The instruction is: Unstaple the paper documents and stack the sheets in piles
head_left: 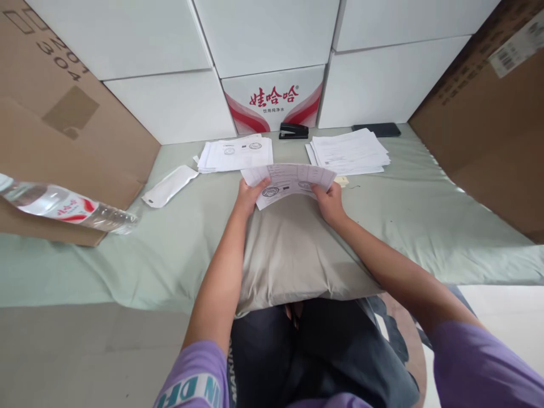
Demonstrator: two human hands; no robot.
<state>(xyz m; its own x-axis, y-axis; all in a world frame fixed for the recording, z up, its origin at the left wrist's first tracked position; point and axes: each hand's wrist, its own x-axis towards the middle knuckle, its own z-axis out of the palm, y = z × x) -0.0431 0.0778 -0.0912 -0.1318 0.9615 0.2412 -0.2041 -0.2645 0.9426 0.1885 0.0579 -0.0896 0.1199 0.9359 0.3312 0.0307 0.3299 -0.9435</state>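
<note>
Both hands hold a small sheaf of printed sheets (293, 180) with round stamps, raised just above a beige pillow (293, 255). My left hand (250, 195) grips the sheaf's left edge, thumb on top. My right hand (329, 201) grips its right edge. Beyond the sheaf lie two paper stacks: one at the left (238, 154), one at the right (348, 152). A black stapler (293, 131) sits between them against the boxes.
A green sheet (425, 215) covers the surface. White cartons (170, 107) form the back wall, one with red print (274, 99). Brown cardboard boxes stand left (55, 113) and right (488, 124). A water bottle (63, 207) lies at left, a white pouch (170, 186) nearby, a dark phone (376, 130) behind.
</note>
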